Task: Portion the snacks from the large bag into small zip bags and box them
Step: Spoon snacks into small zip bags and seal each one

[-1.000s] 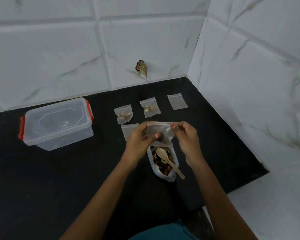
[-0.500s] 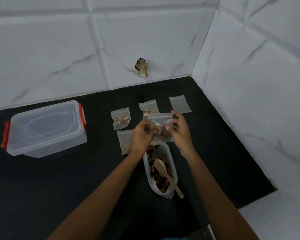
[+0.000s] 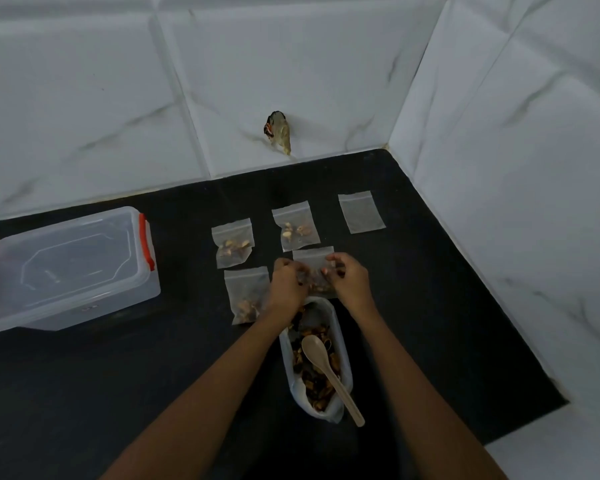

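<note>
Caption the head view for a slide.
The left hand and right hand pinch a filled zip bag by the snack bag and spoon.

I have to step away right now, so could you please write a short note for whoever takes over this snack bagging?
Left hand and right hand: both pinch the held bag, which has snacks in it, just beyond the large bag.
The spoon rests in the large bag.
Done: the back-left bag, back-middle bag and near-left bag are filled and lie on the counter.
Left: close the held bag, fill the empty bag, then open the box, whose lid is on, and put all five in.
</note>
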Available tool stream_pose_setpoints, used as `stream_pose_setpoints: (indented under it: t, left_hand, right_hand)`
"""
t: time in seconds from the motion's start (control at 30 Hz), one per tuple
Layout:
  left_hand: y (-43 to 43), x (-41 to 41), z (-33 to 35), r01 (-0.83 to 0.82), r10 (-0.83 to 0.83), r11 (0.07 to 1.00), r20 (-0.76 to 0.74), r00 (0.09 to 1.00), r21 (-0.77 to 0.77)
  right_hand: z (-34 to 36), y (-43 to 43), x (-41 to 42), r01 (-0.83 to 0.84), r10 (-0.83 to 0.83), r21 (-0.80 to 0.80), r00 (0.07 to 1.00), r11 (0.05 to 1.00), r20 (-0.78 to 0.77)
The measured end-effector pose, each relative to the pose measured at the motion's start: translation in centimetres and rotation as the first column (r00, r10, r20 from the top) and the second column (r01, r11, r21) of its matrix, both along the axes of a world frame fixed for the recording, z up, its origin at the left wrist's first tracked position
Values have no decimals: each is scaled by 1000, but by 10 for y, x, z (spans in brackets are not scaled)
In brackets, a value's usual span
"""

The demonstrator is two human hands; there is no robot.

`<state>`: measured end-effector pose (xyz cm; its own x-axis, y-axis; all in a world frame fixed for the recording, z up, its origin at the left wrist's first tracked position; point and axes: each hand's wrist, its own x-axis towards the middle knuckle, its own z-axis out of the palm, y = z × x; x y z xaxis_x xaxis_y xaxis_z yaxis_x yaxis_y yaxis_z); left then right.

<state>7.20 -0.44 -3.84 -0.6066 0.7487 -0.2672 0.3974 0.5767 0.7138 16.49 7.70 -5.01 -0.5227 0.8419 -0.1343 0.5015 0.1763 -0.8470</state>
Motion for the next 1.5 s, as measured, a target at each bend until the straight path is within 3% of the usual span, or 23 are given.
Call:
stream_pose_setpoints:
  t: [0.3,0.5,0.7,0.83,1.07,1.33,1.5]
  left_hand:
    - [6,-3,0,33,-47,994,-134,990,-103]
    - [15,-1,8,-17,11,999,-171,985,-35]
    - [41,3,20,-41,49,988,-46,998,146]
    - [77,5,25,-89,89,980,9,996,178]
    - [137,-7,14,-174,171,981,46,984,81]
    - [175,-14,-7,-264,260,963,84,962,47]
    - [183,-16,-10,-234,232,971,38,972,46]
  right_hand:
    - [0,4,0,-64,59,84,996,994,62]
    - [2,8,4,53,-54,80,998,995,10]
    - [8,25,5,86,-84,114,996,990,-23]
    - [15,59,-1,172,-172,65,985,983,-14]
    - [0,114,-18,393,-392,56,920,918,-32]
    - [-13,144,-27,326,-338,128,937,937,91]
    - [-11,149,-30,357,-366,85,921,930,133]
